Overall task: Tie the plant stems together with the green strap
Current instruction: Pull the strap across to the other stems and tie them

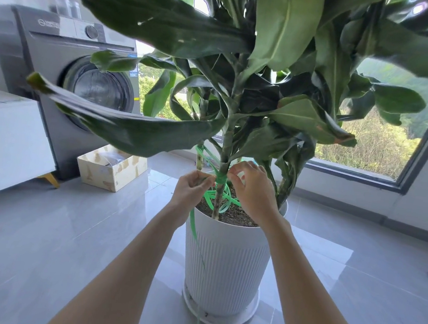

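The left hand point(194, 186) pinches the green strap point(221, 179), which is wound round the middle stem point(226, 147) between the two hands. Its loose end hangs below the left wrist, down the white pot point(226, 263). The right hand point(253, 189) curls its fingertips against the wrap — whether they pinch it, I cannot tell.

Pot point(223, 263) sat centre floor, on saucer point(217, 318). Strap point(220, 179) was wrapped round middle stem point(227, 142) above the soil point(239, 214), tail trailing down the pot's left side. Left hand point(192, 186) left of wrap, right hand point(253, 189) right of it. Washing machine point(57, 79) back-left, box point(112, 167) before it, cabinet point(6, 140) far left, window point(381, 142) behind right.
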The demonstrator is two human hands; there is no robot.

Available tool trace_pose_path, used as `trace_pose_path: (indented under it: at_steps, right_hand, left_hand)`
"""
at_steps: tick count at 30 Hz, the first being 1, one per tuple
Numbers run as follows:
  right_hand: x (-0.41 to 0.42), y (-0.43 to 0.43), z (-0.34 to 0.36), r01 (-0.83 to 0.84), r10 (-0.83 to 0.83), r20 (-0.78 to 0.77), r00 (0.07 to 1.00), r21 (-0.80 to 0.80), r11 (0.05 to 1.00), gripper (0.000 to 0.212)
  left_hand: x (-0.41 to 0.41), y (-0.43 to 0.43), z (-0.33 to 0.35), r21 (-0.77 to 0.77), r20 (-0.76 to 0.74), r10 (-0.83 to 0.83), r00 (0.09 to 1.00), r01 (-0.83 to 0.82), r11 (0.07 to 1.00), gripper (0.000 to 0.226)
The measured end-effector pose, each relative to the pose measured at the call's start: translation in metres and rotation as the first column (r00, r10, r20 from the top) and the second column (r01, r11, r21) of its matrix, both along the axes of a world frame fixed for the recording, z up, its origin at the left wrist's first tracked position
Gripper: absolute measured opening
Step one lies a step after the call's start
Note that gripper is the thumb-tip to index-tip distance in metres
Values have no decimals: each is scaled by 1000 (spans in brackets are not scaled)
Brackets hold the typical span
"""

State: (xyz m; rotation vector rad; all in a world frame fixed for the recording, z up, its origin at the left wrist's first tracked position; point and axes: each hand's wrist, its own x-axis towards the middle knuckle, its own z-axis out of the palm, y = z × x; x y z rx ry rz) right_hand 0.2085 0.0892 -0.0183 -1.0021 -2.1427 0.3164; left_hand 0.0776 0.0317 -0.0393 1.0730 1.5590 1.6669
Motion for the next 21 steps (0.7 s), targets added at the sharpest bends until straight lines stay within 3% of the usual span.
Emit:
trace_pose_path:
  at_steps: [11, 15, 18, 21]
  right_hand:
    - [1, -1, 0, 4, -3, -28, 1000, 17, 1000, 20]
    - [0, -1, -1, 11, -10, -28, 1000, 15, 1000, 21]
    - [0, -1, -1, 12, -11, -38, 999, 21, 1000, 22]
    - [1, -1, -1, 11, -10, -49, 999, 11, 1000, 21]
  left_hand:
    - [14, 0, 4, 39, 43, 70, 997, -71, 997, 5]
    - [12, 2, 1, -12, -35, 188, 982, -188, 982, 32]
    - [15, 1, 2, -29, -62, 230, 971, -232, 972, 17]
    - [18, 0, 3, -11, -37, 212, 977, -212, 977, 17]
